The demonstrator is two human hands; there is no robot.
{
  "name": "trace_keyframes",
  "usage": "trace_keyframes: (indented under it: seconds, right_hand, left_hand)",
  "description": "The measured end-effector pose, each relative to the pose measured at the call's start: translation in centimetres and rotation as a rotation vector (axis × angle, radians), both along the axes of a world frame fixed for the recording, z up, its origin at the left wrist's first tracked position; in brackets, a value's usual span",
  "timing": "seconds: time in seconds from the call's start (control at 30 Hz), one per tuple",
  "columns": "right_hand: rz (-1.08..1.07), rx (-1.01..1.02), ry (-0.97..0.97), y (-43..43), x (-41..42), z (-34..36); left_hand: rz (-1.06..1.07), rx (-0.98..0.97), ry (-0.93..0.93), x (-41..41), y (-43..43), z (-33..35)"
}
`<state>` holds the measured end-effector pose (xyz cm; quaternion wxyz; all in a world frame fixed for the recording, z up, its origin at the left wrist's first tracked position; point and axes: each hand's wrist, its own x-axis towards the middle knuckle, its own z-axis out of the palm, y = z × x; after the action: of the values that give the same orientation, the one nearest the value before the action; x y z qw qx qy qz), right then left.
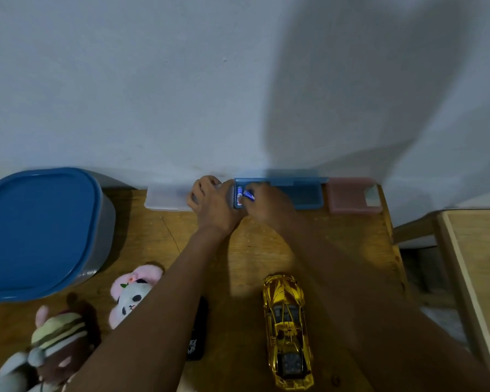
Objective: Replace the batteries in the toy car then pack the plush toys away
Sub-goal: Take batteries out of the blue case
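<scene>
At the far edge of the tabletop [252,250], by the wall, the right hand [269,206] has its grip pinched on a blue battery [249,194] over the left end of the blue box [297,195], where another battery [240,196] lies. The left hand [210,202] curls its grip over the clear box [164,198] just beside it. Nearer, the gold toy car [287,332] sits beside the right forearm, and the panda plush [130,297] and striped plush [60,332] lie left, near the blue-lidded tub [40,233].

The small cylindrical battery [249,194] in the right grip [262,203] is blue and white. The plastic tray [300,193] under this grip is blue; the shiny toy car [287,329] nearer than it is gold.
</scene>
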<state>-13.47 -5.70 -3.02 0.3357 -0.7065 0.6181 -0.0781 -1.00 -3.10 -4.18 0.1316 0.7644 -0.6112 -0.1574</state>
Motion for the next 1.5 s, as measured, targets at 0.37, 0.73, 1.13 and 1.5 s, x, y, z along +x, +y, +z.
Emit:
trace_keyframes:
  seconds: [0.37,0.73,1.13,1.5]
  right_hand:
    - [-0.149,0.189,-0.052,-1.2,2.0,0.3]
    - [-0.123,0.221,0.071,-0.2,2.9,1.6]
    - [-0.041,0.057,0.089,0.0,2.0,1.1]
    - [0.281,-0.181,0.21,4.1,-4.2,0.7]
  left_hand:
    - [0.012,0.019,0.015,-0.2,0.2,1.0]
    - [0.011,-0.016,0.0,-0.2,0.2,0.7]
    - [0.005,-0.012,0.006,0.0,0.2,0.7]
    - [-0.01,0.041,-0.023,0.3,0.1,0.2]
